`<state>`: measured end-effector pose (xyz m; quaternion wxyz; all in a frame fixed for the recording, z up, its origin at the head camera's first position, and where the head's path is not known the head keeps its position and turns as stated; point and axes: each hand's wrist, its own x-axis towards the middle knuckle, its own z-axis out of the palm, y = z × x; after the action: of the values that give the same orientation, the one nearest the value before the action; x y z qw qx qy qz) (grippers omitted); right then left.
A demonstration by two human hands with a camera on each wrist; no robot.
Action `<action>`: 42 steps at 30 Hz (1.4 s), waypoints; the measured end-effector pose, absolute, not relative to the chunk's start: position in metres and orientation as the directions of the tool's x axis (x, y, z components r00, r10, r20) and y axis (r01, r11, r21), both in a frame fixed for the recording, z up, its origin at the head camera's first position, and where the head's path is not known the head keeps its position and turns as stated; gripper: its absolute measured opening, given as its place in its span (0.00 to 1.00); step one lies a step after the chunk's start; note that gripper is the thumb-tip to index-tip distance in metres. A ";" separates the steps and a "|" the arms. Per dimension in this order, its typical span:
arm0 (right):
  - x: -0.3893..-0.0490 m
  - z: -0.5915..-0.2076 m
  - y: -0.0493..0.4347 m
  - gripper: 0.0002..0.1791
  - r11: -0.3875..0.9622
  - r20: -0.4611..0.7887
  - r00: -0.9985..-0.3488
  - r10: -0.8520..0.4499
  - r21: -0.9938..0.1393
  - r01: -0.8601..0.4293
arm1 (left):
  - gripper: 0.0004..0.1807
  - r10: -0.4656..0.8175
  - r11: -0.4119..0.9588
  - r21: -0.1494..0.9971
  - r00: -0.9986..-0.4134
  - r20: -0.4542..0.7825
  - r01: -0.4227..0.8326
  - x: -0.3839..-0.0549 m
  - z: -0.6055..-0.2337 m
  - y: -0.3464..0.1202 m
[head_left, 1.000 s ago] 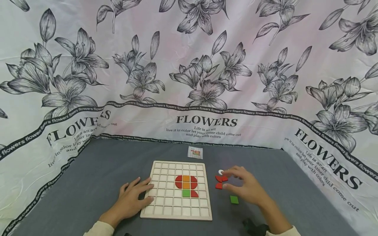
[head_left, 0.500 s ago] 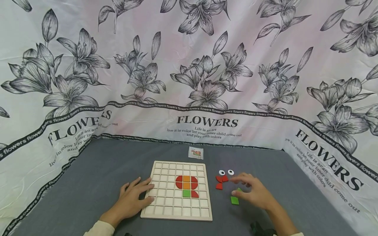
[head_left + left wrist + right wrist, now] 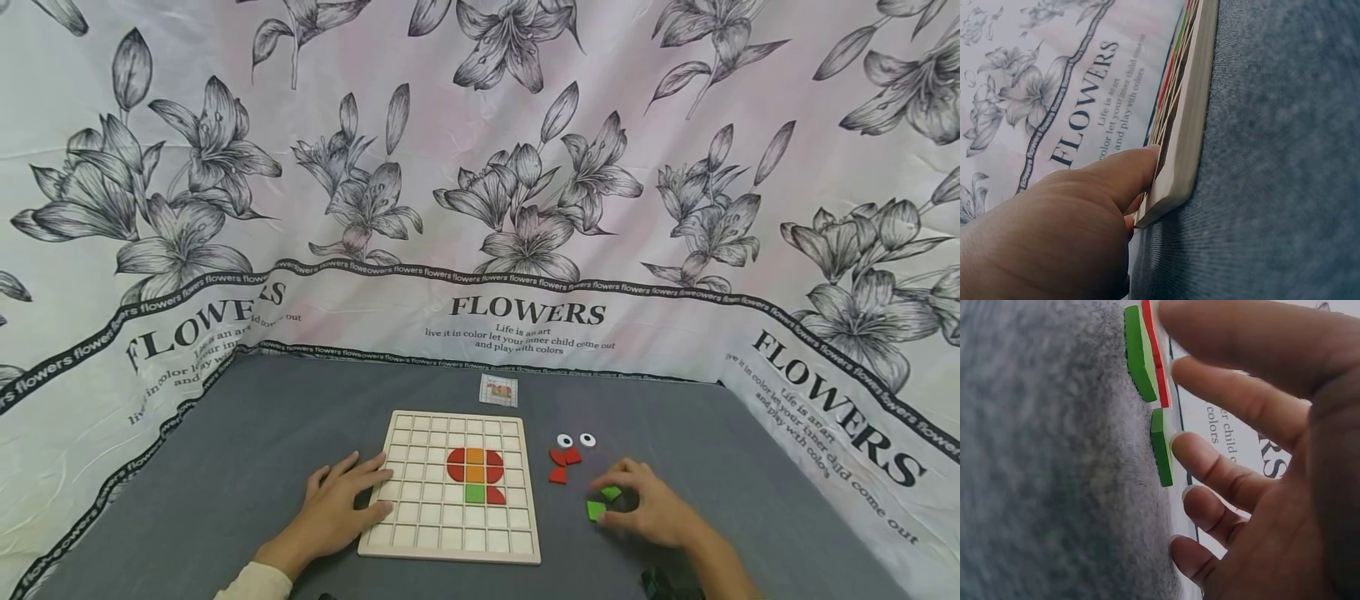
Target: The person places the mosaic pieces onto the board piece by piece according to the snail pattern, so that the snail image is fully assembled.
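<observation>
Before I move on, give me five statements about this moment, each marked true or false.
1. The left grip touches the wooden board. True.
2. Both eye pieces sit on the board. False: they lie to its right.
3. Red pieces lie both on and off the board. True.
4. The right grip is above the board. False: it is by two loose green pieces.
5. The picture card lies beyond the board. True.

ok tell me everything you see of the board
The board is pale, roughly square and looks wooden, with a raised rim and a grid of square cells. It lies flat on the grey cloth. Red, orange and green pieces sit in cells from its middle rightward; many others are bare. The left hand touches its left edge.
</observation>
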<state>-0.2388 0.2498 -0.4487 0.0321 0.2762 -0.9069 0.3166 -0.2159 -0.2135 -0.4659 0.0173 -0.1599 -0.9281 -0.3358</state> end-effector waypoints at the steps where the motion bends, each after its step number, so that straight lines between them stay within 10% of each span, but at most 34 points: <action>1: -0.239 -0.449 0.250 0.17 0.654 0.227 -0.847 -0.482 -0.550 -0.519 | 0.27 0.285 0.723 0.619 -0.948 0.140 0.308 -0.216 -0.466 -0.213; 42: -0.231 -0.396 0.173 0.16 0.563 0.495 -0.715 -0.494 -0.445 -0.697 | 0.27 0.285 0.725 0.608 -0.945 0.161 0.322 -0.218 -0.471 -0.214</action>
<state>-0.2309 0.1731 -0.3963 0.1592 0.3424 -0.8695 0.3184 -0.2179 -0.2137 -0.4713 0.0279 -0.1636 -0.9283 -0.3326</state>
